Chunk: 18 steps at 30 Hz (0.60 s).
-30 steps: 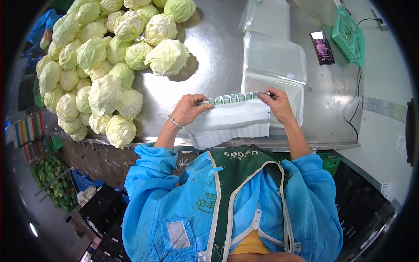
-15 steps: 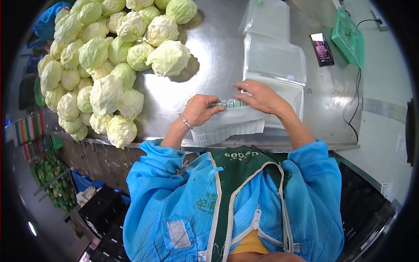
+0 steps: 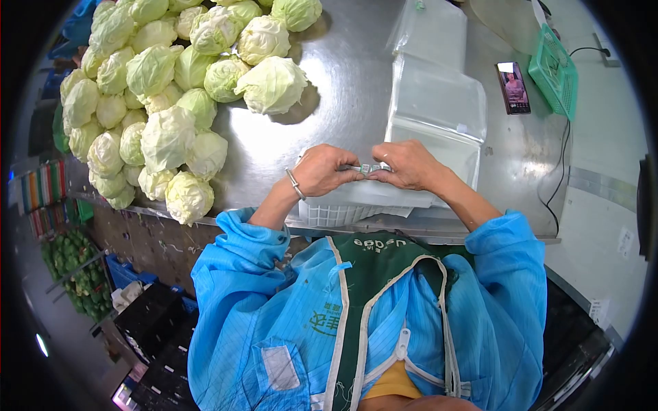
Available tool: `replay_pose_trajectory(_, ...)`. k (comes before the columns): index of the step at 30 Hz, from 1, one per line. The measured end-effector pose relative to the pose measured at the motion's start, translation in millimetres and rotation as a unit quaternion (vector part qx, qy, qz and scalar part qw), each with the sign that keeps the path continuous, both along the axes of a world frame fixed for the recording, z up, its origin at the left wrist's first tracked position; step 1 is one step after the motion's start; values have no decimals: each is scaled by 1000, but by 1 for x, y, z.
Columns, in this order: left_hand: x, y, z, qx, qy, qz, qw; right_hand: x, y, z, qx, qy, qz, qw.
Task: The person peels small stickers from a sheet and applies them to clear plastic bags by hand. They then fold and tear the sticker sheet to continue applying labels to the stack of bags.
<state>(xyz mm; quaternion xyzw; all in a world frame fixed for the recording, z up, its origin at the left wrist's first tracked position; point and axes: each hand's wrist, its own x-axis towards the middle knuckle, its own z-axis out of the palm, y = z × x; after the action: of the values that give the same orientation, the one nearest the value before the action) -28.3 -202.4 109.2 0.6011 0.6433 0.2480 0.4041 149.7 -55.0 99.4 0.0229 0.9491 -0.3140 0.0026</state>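
My left hand (image 3: 322, 171) pinches one end of a narrow strip of green-and-white labels (image 3: 367, 168). My right hand (image 3: 408, 165) is closed at the strip's other end, thumb and fingertips pressed together on it. Only a short piece of the strip shows between the two hands. Just below them, a white sheet (image 3: 370, 196) lies over a white plastic basket (image 3: 329, 215) at the table's near edge. Beyond my right hand, clear plastic bags (image 3: 439, 96) lie flat in overlapping stacks.
Many pale green cabbages (image 3: 168, 137) are piled on the left of the steel table (image 3: 343, 82). A phone (image 3: 513, 88) with a lit screen lies to the right, beside a green basket (image 3: 554, 72). A black cable (image 3: 563, 161) hangs along the right side.
My right hand has come down and left, closing on the label strip near my left hand. Less of the strip shows now. The view has shifted slightly.
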Motion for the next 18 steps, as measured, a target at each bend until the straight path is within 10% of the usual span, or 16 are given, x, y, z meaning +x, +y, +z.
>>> replay_pose_trajectory(18,-1,5,1,-12,28,-22,999,5,-15,-3,-8,48,-39,998)
